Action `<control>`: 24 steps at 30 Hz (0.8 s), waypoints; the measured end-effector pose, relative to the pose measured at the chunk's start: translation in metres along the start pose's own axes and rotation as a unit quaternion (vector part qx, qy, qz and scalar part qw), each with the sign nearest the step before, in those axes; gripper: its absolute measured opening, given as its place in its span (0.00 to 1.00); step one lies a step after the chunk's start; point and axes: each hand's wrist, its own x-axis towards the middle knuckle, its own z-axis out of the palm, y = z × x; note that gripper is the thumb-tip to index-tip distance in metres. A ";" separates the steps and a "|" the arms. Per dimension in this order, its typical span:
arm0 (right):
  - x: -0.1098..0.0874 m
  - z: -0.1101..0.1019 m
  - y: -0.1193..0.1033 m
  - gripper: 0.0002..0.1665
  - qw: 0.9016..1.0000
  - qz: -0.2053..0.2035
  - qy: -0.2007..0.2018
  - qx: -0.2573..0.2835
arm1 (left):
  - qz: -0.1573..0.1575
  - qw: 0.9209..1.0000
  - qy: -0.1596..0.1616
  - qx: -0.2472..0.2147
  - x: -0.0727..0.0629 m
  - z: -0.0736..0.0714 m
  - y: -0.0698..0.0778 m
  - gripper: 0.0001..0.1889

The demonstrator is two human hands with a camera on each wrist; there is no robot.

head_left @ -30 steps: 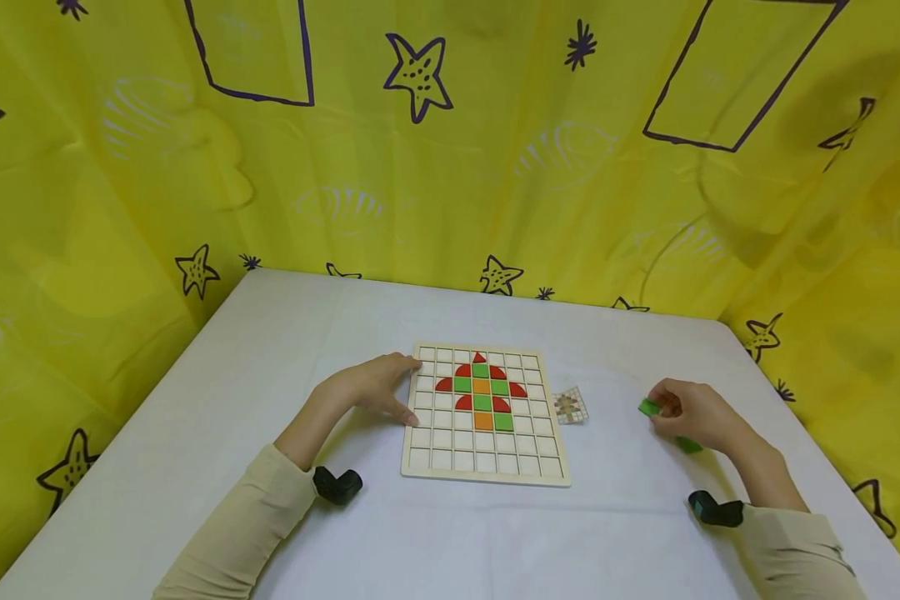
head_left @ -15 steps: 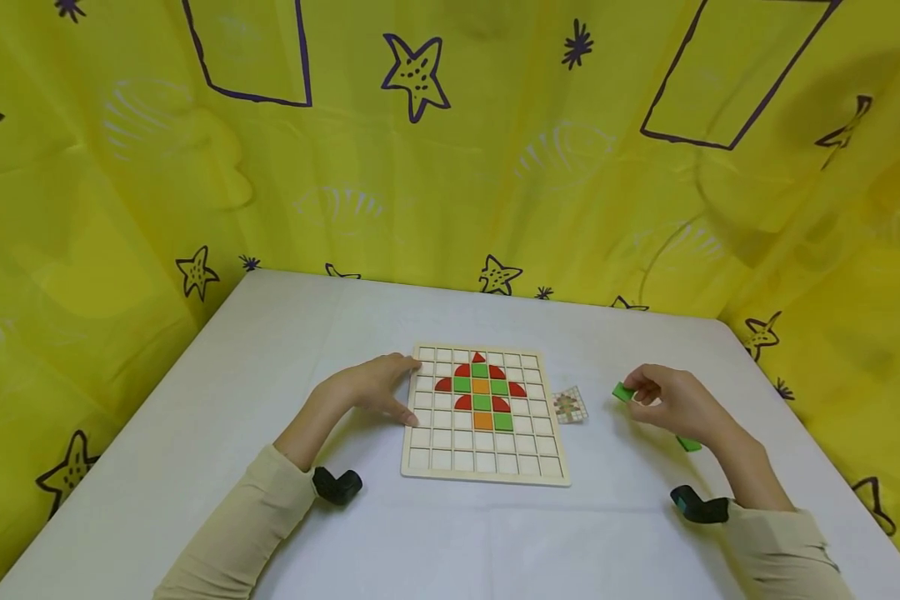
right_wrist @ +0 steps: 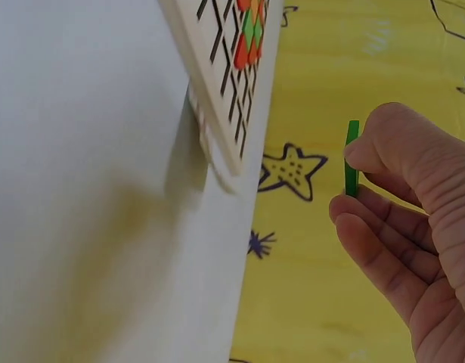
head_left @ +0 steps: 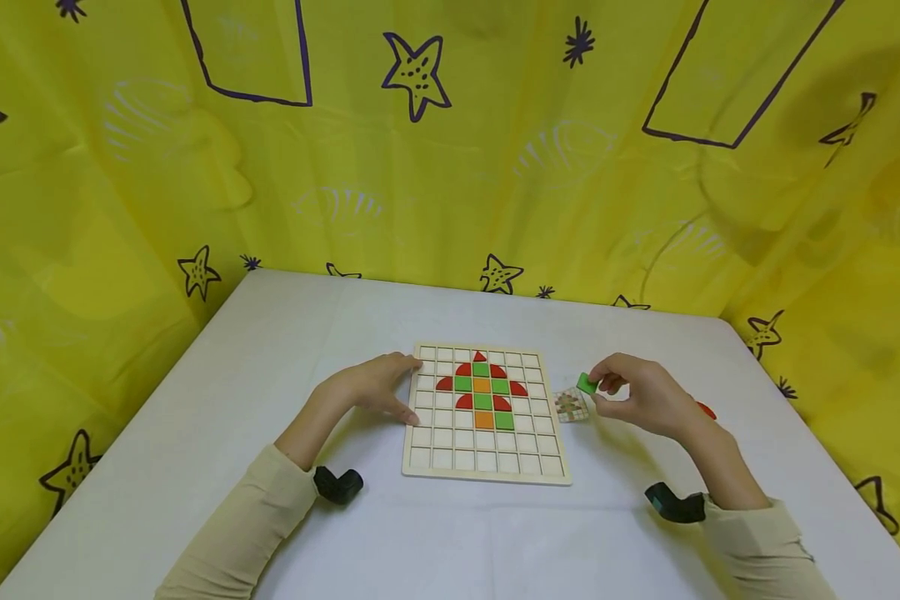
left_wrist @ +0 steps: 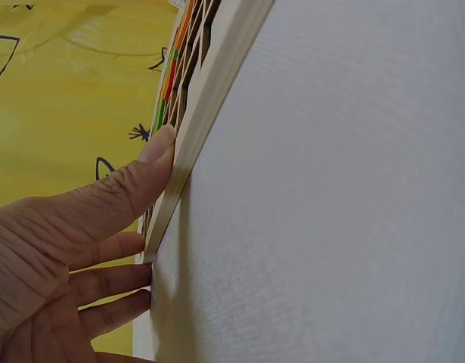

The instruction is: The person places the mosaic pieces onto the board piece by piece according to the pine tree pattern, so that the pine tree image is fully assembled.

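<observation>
A pale wooden grid board (head_left: 487, 477) lies on the white table, with red, green and orange tiles set in its cells. My left hand (head_left: 371, 385) steadies the board's left edge, thumb and fingers spread apart. In the left wrist view its thumb (left_wrist: 153, 155) touches the board's rim. My right hand (head_left: 645, 396) pinches a green tile (head_left: 587, 383) between thumb and fingers, above the table to the right of the board. The right wrist view shows this thin green tile (right_wrist: 352, 162) edge-on.
A small pattern card (head_left: 570, 407) lies against the board's right edge, just below the held tile. A red piece (head_left: 707, 410) lies behind my right wrist, partly hidden. A yellow curtain (head_left: 450, 167) with drawn stars hangs behind the white table (head_left: 450, 542).
My right hand has moved left with the green tile, from the table's right side to near the card. A red piece has come into view behind it. My left hand stays put.
</observation>
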 end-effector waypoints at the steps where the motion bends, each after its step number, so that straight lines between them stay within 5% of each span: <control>1: 0.002 0.001 -0.002 0.16 1.000 -0.008 0.001 0.000 | 0.000 1.000 0.000 0.000 0.000 0.000 0.000 0.51; 24: 0.036 0.037 -0.049 0.11 0.995 -0.035 -0.081 0.038 | -0.002 1.000 -0.002 0.002 0.000 0.001 0.000 0.51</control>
